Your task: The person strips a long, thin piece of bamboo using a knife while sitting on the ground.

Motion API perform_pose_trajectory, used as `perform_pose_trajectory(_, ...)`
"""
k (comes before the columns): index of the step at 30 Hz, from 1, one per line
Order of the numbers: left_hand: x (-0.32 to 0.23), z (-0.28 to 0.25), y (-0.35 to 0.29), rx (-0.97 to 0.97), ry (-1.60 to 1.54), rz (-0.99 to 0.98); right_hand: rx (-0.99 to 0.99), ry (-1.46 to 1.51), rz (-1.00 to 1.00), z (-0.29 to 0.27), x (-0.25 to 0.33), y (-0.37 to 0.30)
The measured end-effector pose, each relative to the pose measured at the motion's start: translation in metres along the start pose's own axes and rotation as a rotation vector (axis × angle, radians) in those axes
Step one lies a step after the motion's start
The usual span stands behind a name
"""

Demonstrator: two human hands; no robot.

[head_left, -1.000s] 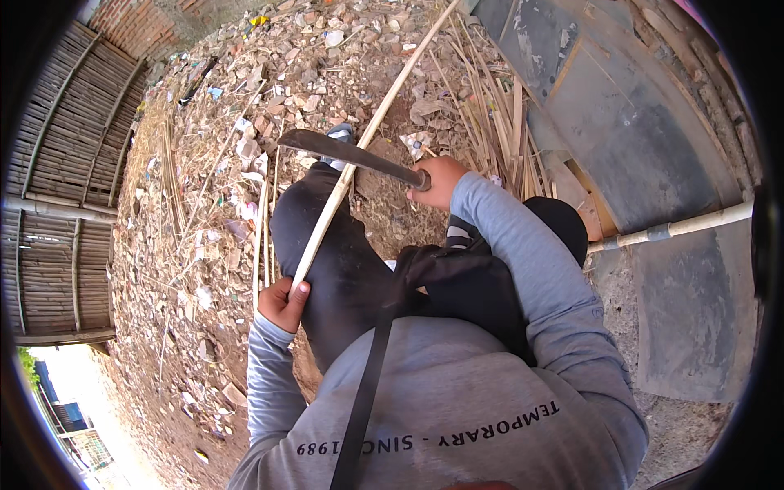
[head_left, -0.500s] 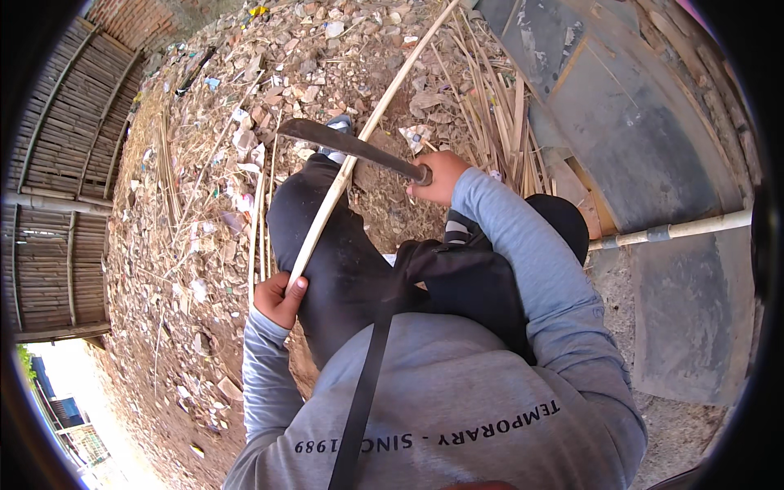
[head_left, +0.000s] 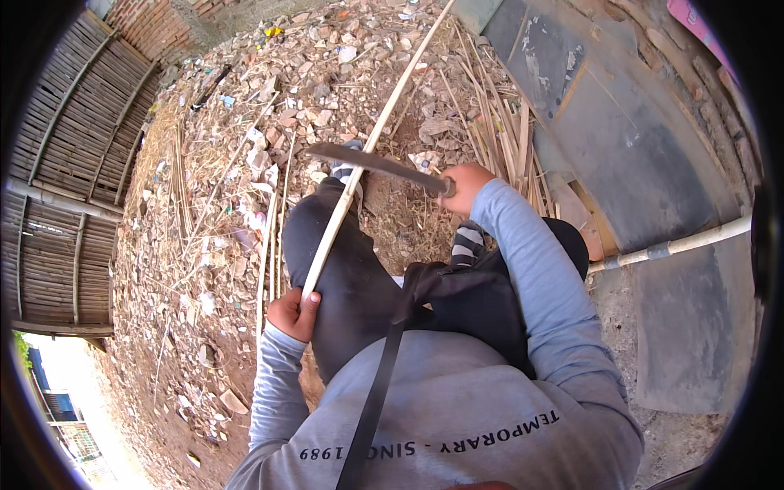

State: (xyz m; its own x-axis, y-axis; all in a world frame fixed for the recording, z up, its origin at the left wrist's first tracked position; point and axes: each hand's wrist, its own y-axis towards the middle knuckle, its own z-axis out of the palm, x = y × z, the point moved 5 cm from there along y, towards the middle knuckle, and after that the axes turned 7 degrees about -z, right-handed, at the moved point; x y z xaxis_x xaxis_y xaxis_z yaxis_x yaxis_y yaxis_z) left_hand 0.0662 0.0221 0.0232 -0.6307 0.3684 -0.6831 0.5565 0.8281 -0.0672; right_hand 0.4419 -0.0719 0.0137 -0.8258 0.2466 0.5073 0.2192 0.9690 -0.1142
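A long, pale bamboo strip (head_left: 335, 220) slants from my left thigh toward the far edge of the view. My left hand (head_left: 291, 315) is closed around its near end, thumb on top. In my right hand (head_left: 467, 186) is the handle of a machete (head_left: 384, 166), whose dark, broad blade points left. The blade lies across the strip near my foot, and slight motion blur softens it. Whether its edge bites into the strip or only rests on it, I cannot tell.
Split bamboo strips (head_left: 508, 143) lie in a pile beyond my right hand. More thin strips (head_left: 271, 233) are beside my left leg. Rubble and litter (head_left: 204, 269) cover the ground. Grey boards (head_left: 629, 139) and a pale pole (head_left: 670, 245) are at right; a bamboo wall (head_left: 61, 122) stands left.
The machete and my right hand have shifted a little to the right along the strip's far part. My left hand keeps its hold on the strip. The whole view has tilted slightly.
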Motion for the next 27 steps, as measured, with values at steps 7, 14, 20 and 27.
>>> perform_pose_trajectory(7, -0.014, -0.004, -0.005, 0.006, 0.386, 0.027, -0.058, -0.081, 0.009, 0.004, 0.017, -0.011)
perform_pose_trajectory(14, -0.018, 0.003, -0.01, -0.118, 0.386, -0.004, 0.017, -0.076, 0.032, 0.008, 0.015, -0.002)
perform_pose_trajectory(20, -0.02, 0.005, -0.01, -0.119, 0.385, 0.048, -0.01, -0.03, 0.089, -0.015, -0.006, -0.007)
perform_pose_trajectory(27, -0.024, 0.006, -0.013, -0.102, 0.568, 0.025, 0.115, -0.138, 0.075, -0.001, 0.019, -0.012)
